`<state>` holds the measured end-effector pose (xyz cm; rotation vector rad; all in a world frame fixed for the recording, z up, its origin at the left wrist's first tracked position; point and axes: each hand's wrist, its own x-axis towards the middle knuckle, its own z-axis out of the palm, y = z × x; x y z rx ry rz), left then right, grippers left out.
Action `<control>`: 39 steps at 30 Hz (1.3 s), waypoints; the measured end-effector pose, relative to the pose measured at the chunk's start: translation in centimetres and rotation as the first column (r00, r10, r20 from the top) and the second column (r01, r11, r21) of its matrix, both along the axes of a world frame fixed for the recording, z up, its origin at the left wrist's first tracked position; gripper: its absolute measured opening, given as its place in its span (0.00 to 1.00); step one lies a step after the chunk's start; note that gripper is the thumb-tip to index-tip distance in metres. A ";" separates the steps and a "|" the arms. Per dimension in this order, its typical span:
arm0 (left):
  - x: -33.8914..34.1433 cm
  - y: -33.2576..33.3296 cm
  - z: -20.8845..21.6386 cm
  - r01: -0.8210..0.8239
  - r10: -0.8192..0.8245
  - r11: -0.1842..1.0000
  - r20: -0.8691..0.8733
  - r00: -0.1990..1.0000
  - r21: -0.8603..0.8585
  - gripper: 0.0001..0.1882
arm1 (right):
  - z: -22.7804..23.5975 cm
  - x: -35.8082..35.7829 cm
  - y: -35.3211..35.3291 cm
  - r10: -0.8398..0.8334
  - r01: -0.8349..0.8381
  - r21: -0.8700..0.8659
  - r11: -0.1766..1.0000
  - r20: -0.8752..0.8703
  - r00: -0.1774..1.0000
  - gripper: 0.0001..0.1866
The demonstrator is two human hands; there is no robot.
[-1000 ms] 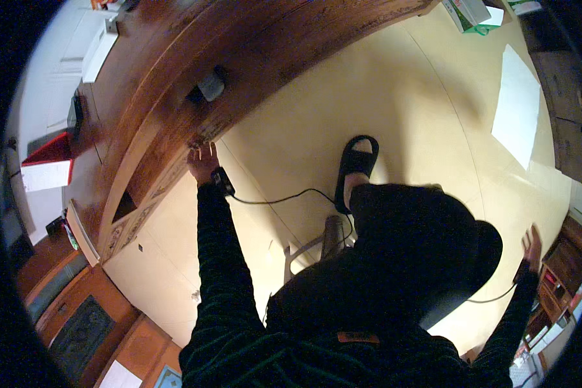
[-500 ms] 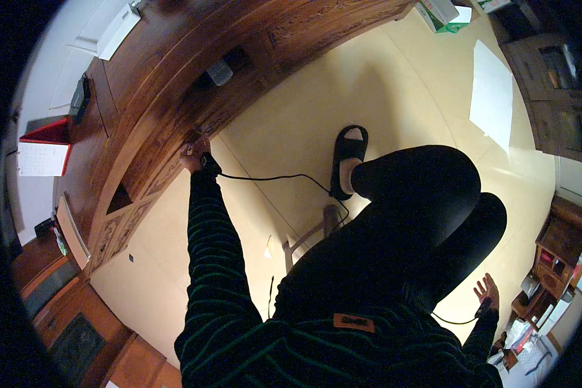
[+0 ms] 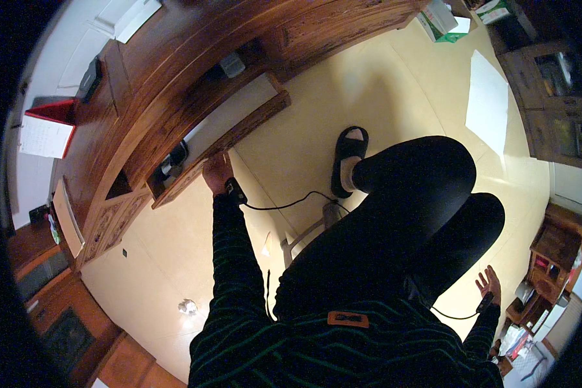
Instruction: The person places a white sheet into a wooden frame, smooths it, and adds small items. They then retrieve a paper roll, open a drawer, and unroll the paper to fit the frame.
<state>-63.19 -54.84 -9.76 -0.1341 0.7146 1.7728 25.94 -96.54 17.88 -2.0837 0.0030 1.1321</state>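
- Left hand [image 3: 217, 173], left of centre: against the front of the drawer [image 3: 251, 129]; how far its fingers close, and on what, cannot be told.
- Drawer, upper left of centre: drawn out of the wooden furniture [image 3: 174, 58], a dark object [image 3: 176, 158] inside its lower-left end.
- Right hand [image 3: 489, 285], lower right: fingers spread, palm bare, well apart from the drawer.

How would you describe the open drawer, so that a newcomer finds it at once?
Find the long brown wooden cabinet across the upper left. Follow its front to the left hand, which touches a drawer. Along this front, it alone stands pulled out, its pale interior showing.
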 end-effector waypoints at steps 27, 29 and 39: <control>8.6 17.9 10.4 0.418 -0.722 0.674 -0.422 0.548 -0.610 0.22 | 2.1 -4.9 -2.6 -0.258 0.258 -0.193 0.947 0.021 0.966 0.34; 9.9 18.3 12.0 0.429 -0.727 0.675 -0.440 0.527 -0.600 0.23 | 1.5 -5.1 -3.5 -0.271 0.269 -0.183 0.946 0.012 0.962 0.34; 20.4 22.7 24.0 0.624 -0.762 0.627 -0.531 0.370 -0.466 0.25 | -1.8 -5.4 -6.0 -0.380 0.378 -0.051 0.925 -0.072 0.922 0.36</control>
